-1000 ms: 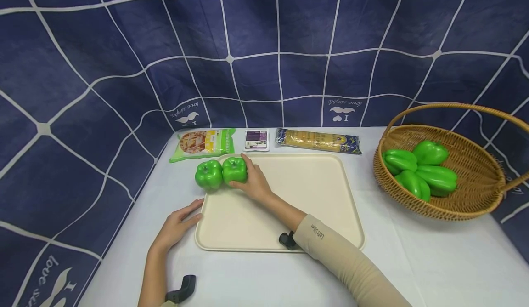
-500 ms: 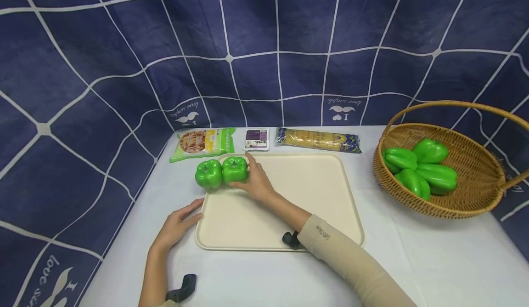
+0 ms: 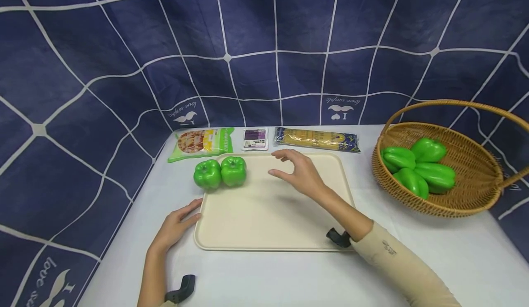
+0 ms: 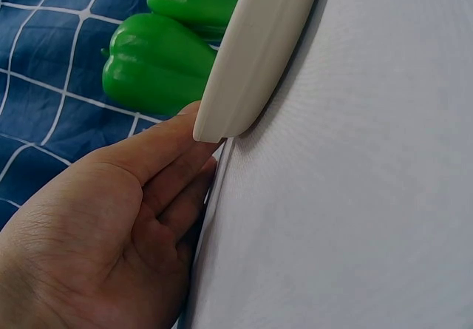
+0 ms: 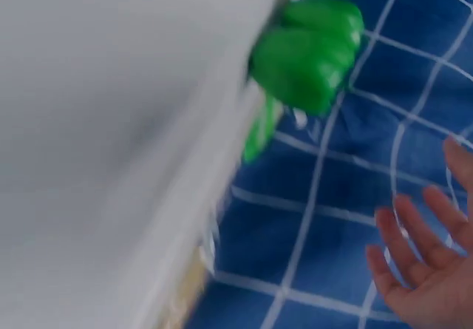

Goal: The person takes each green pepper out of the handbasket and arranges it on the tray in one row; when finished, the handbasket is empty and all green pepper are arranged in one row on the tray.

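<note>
At the far-left corner of the tray (image 3: 272, 219), the outer green pepper (image 3: 208, 174) and the inner green pepper (image 3: 233, 171) sit side by side. Your right hand (image 3: 301, 171) hangs above the tray, thumb and fingers parted wide, holding nothing; your left hand (image 3: 175, 226) lies with extended fingers at the tray's left edge. Judging by their gloss, expect both peppers to be light, stiff and rather slippery; take either round its widest sides, where the grooves should give purchase.
</note>
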Demonstrator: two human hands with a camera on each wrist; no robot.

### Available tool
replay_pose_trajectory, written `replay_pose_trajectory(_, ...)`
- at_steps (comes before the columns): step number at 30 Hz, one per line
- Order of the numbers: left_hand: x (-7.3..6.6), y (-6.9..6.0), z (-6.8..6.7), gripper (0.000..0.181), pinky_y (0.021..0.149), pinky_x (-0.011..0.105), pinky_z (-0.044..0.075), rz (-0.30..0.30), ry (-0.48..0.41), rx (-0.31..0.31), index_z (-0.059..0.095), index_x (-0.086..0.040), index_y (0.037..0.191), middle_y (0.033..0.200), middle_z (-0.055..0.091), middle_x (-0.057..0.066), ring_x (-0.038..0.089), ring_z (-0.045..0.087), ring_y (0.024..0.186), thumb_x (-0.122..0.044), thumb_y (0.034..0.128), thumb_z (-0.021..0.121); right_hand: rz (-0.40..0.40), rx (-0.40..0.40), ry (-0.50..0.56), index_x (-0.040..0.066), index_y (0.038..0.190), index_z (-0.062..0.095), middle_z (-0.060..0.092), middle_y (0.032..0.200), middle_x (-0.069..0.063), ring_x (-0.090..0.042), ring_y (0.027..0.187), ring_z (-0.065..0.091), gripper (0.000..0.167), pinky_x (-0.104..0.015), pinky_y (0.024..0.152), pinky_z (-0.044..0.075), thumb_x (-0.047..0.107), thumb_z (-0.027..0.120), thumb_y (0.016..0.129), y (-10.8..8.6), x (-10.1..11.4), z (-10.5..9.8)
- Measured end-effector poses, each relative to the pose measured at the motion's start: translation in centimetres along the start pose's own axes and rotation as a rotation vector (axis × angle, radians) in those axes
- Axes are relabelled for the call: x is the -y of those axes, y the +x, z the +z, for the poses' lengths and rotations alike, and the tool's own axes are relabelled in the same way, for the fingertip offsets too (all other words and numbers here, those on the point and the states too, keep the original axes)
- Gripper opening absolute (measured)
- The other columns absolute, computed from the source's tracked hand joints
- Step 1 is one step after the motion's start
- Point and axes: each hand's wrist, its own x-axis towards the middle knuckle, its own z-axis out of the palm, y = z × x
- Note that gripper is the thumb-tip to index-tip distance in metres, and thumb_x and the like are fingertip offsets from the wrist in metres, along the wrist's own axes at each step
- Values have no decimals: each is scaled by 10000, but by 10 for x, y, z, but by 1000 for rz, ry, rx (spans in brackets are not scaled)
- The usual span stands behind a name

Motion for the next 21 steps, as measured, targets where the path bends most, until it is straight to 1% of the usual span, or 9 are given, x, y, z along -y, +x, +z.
replay_pose_trajectory(3,0,0,0,537,1065,548,215,0,-7,0,513,-206,1330,1419,394,85,303,319,1323,-437,855,613,-53,-43,-108,119,1032,674,682,978,14,-148,859,629,325,-321,748,509,317,743,784,-13,-5,-37)
replay_pose_trajectory(7,-1,0,-1,537,1065,551,210,-5,-15,5,513,-203,1331,1421,389,89,307,313,1325,-434,856,612,-51,-105,-204,104,983,689,696,898,-8,-170,802,643,259,-346,698,515,269,743,791,-31,-19,-85)
replay_pose_trajectory(9,-2,0,-1,537,1065,551,211,-5,-15,5,514,-198,1330,1420,391,93,312,315,1323,-432,857,613,-10,-146,-223,86,977,689,696,877,-29,-169,787,639,233,-301,677,497,226,740,797,-40,-28,-109)
replay_pose_trajectory(11,-2,-2,-1,535,1063,552,213,-5,-14,4,514,-190,1330,1418,394,96,316,317,1321,-427,860,613,43,-192,-229,74,984,688,696,871,-47,-125,771,631,223,-222,668,479,192,739,800,-48,-38,-132)
replay_pose_trajectory(14,-2,-3,-2,537,1061,551,219,-5,-10,1,512,-169,1330,1413,401,92,316,323,1317,-419,864,610,150,-237,-218,75,1016,682,690,907,-60,20,776,586,229,-96,659,420,174,726,814,-59,-53,-163)
replay_pose_trajectory(16,-1,-3,-1,550,1062,546,225,-2,-8,0,503,-142,1334,1409,407,89,314,327,1315,-416,868,606,206,-253,-232,77,1045,675,683,943,-84,109,776,543,254,-56,676,398,181,723,818,-66,-62,-181)
replay_pose_trajectory(18,-1,-3,-1,579,1058,545,235,-4,-2,-4,493,-123,1339,1401,418,84,313,339,1309,-436,864,601,270,-235,-261,78,1088,659,669,991,-103,129,788,511,297,-70,684,386,216,711,830,-73,-71,-197)
replay_pose_trajectory(19,-1,-2,0,598,1057,543,241,-5,0,-7,486,-110,1342,1398,422,87,316,344,1306,-446,861,600,299,-215,-280,75,1105,648,660,1017,-114,95,796,514,319,-104,689,390,238,703,837,-76,-75,-204)
replay_pose_trajectory(21,0,-1,1,633,1053,542,250,-13,4,-9,472,-102,1351,1395,427,87,317,348,1303,-475,854,592,346,-155,-322,52,1145,619,637,1063,-160,-42,848,562,371,-224,735,425,273,681,853,-82,-83,-216)
